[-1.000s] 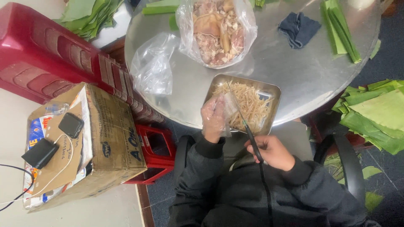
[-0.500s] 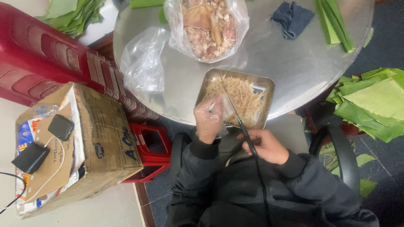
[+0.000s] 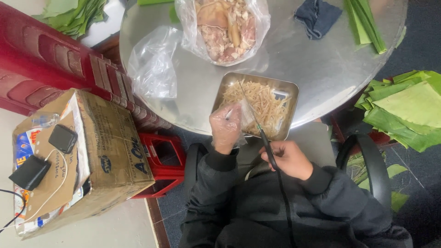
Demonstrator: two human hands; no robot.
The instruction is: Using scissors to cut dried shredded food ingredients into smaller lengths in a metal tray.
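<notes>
My left hand: my left hand (image 3: 225,127) wears a thin clear plastic glove. Its fingers are closed around a small pale strip, at the near left corner of the metal tray (image 3: 290,90).
My right hand: my right hand (image 3: 287,158) is bare and gripped around the dark handle of a thin knife (image 3: 257,123). The blade points up and away from me, across the tray.
Tray: a rectangular steel tray, full of pale yellow strips (image 3: 261,102). It sits at the near edge of the round metal table (image 3: 317,64), just in front of my hands.
Behind the tray: a clear plastic bag of raw meat pieces (image 3: 225,25), open at the top. An empty crumpled plastic bag (image 3: 154,66) lies to its left.
Far side of the table: a dark blue cloth (image 3: 318,14) and some folded green leaves (image 3: 365,23).
My right side: a pile of big green leaves (image 3: 409,108), off the table.
My left side: a cardboard box (image 3: 92,151) with a phone (image 3: 63,138) on top, near a red plastic stool (image 3: 161,160).
</notes>
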